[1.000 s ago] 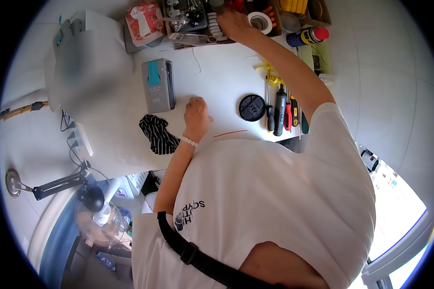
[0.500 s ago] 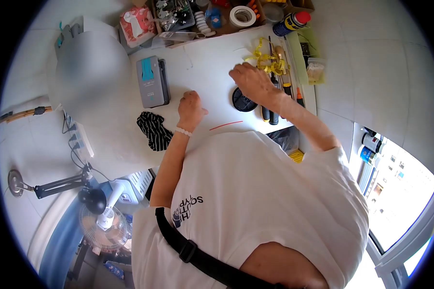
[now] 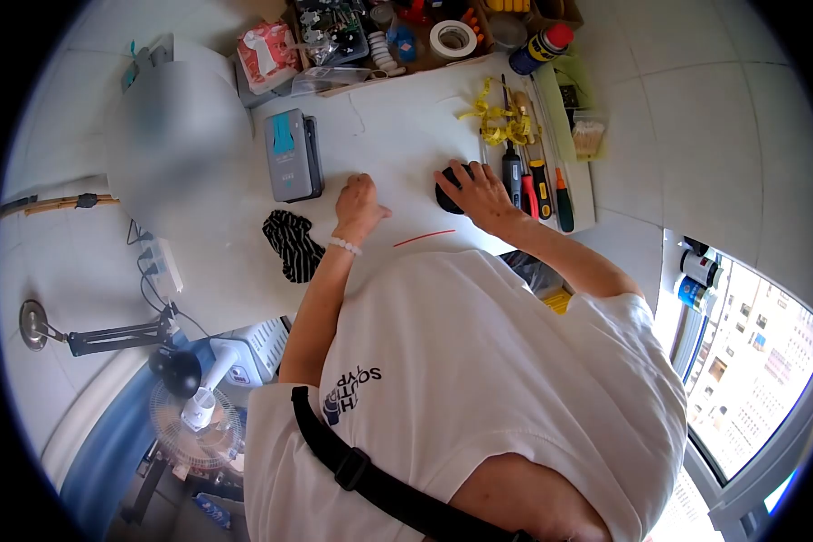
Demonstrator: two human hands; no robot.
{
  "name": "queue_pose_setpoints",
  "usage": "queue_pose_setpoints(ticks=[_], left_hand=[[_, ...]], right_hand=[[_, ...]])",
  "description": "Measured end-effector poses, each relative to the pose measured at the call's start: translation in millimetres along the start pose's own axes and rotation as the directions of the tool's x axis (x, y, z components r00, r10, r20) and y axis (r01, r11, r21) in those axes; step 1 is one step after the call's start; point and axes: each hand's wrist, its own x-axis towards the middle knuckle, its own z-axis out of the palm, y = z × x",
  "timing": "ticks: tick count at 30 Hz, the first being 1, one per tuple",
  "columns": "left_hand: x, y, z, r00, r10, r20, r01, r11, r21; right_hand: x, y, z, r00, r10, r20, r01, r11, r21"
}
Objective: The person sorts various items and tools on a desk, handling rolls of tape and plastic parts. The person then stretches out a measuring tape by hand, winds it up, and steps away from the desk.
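Observation:
My left hand (image 3: 359, 210), a beaded bracelet at its wrist, rests on the white table with fingers curled in and thumb sticking out; nothing shows in it. To its left lie a black-and-white striped cloth (image 3: 293, 248) and a grey case with a teal label (image 3: 291, 172). My right hand (image 3: 484, 200) lies with spread fingers over a round black dish (image 3: 446, 200), touching it and covering much of it. A thin red strip (image 3: 425, 238) lies on the table between my hands, close to my shirt.
Right of the dish are screwdrivers (image 3: 539, 188), red-handled pliers (image 3: 529, 194) and a yellow measuring tape (image 3: 492, 122). A spray can (image 3: 542, 49) and a box with white tape (image 3: 453, 40) stand at the back. A blurred pale shape (image 3: 176, 154) fills the left.
My right hand has come down and toward me from above the dish, spreading its fingers over it. The left hand has stayed in place. The tools at right are less covered.

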Motion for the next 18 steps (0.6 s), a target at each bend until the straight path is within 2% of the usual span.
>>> queue_pose_setpoints(ticks=[1, 3, 5, 7, 10, 14, 18], left_hand=[[-0.2, 0.3, -0.3, 1.000, -0.001, -0.004, 0.001, 1.000, -0.001], [-0.1, -0.5, -0.3, 1.000, 0.010, 0.000, -0.010, 1.000, 0.012], [-1.3, -2.3, 2.5, 0.999, 0.024, -0.026, -0.024, 1.000, 0.018], [2.1, -2.7, 2.2, 0.996, 0.041, -0.073, -0.039, 0.999, 0.027], [-3.1, -2.5, 3.0, 0.996, 0.045, -0.075, -0.043, 0.999, 0.018], [-4.2, -2.4, 2.9, 0.996, 0.043, -0.077, -0.044, 0.999, -0.010], [-4.1, -6.2, 8.3, 0.993, 0.062, -0.105, -0.065, 0.997, -0.029]], right_hand=[[0.8, 1.0, -0.8, 1.000, -0.003, -0.002, 0.003, 1.000, -0.003], [4.0, 2.6, -10.0, 0.999, 0.033, 0.019, -0.037, 0.975, 0.217], [10.9, 3.8, -11.1, 0.997, 0.066, 0.045, -0.074, 0.969, 0.234], [18.4, 1.9, -11.2, 0.996, 0.064, -0.067, -0.049, 0.978, 0.204], [27.0, -7.0, -2.6, 0.985, 0.172, -0.008, -0.164, 0.952, 0.258], [34.3, -6.2, 12.5, 0.991, 0.128, 0.037, -0.133, 0.964, 0.228], [35.1, -5.7, 4.9, 0.979, 0.152, 0.138, -0.188, 0.932, 0.311]])
